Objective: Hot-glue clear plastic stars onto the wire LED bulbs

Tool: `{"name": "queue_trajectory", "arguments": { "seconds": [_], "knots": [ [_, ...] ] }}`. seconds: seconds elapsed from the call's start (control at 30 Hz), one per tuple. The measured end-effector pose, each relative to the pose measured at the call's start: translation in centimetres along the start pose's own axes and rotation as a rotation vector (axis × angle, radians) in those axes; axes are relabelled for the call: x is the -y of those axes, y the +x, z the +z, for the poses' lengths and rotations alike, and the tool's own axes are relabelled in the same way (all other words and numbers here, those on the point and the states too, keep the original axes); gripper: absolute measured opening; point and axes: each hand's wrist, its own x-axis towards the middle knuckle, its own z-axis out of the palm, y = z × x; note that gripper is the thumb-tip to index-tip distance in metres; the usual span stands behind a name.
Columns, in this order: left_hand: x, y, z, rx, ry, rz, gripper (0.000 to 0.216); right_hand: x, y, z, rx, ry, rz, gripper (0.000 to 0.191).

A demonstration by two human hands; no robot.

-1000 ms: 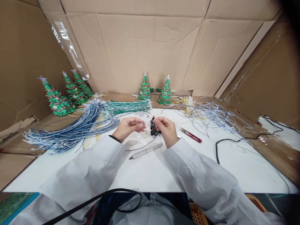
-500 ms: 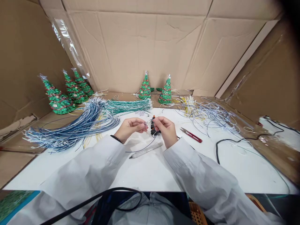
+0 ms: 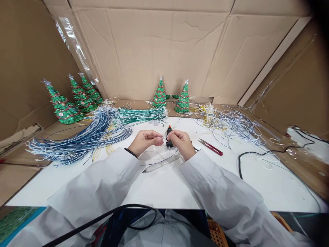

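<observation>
My left hand (image 3: pixel 146 141) and my right hand (image 3: pixel 181 143) meet over the middle of the white table (image 3: pixel 164 185). Both pinch a small clear glittery piece (image 3: pixel 162 138) between their fingertips; I cannot make out what it is. A black glue gun with an orange tip (image 3: pixel 169 138) stands just behind the fingers. A clear glue stick (image 3: pixel 161 163) lies on the table just in front of my hands. Both arms wear white sleeves, and a dark bracelet sits on the left wrist.
A blue-and-white wire bundle (image 3: pixel 84 137) fans out at left, a green bundle (image 3: pixel 140 116) behind it. White and yellow wires (image 3: pixel 228 123) tangle at right. Red snips (image 3: pixel 211 147) lie right of my hands. Small green trees (image 3: pixel 65 106) (image 3: pixel 159 94) (image 3: pixel 183 99) stand by the cardboard walls. Black cable (image 3: pixel 257 154).
My hands have drawn closer together, the fingertips now meeting on the small piece in front of the glue gun. The view has shifted slightly.
</observation>
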Motion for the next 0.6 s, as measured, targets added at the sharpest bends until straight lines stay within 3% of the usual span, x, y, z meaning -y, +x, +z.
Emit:
{"name": "queue_trajectory", "arguments": {
  "seconds": [0.3,0.6],
  "knots": [
    [-0.18,-0.11,0.13,0.004,-0.004,0.01,0.031,-0.34,-0.05,-0.57,0.119,-0.095,-0.042,0.021],
    [0.17,-0.18,0.19,0.011,-0.003,0.039,0.029,0.34,-0.35,-0.3,0.108,-0.203,-0.073,0.022]
  ]
}}
